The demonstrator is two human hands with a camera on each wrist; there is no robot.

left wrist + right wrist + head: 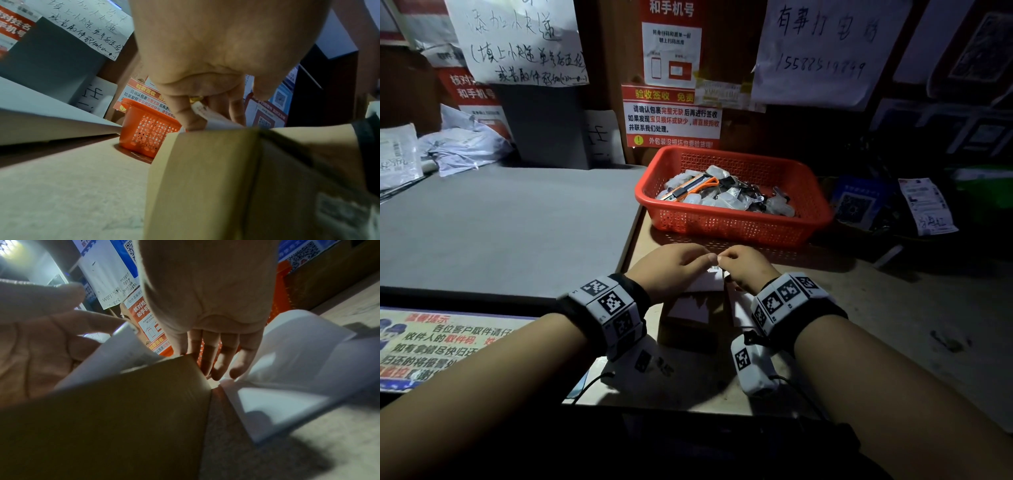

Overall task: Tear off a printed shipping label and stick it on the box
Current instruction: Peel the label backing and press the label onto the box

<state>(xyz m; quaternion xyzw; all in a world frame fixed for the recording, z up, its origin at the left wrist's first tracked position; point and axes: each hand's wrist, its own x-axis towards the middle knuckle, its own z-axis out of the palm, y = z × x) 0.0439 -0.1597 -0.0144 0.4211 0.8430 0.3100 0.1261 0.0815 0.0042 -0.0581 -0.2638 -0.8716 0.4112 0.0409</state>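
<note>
A small brown cardboard box (690,329) stands on the wooden table, mostly hidden under my wrists; its side fills the left wrist view (205,178) and the right wrist view (123,402). A white printed shipping label (705,282) lies partly lifted over the box top. My left hand (705,257) pinches the label's (203,112) far edge. My right hand (724,258) meets it there, thumb and forefinger pinching the same edge, its other fingers (216,356) hanging past the box's far corner. The label (115,356) curls up off the box.
A curled white paper sheet (287,378) lies on the table right of the box. A red plastic basket (722,228) with a utility knife and small bags stands just beyond my hands. A raised grey counter (500,222) runs along the left. Notices cover the back wall.
</note>
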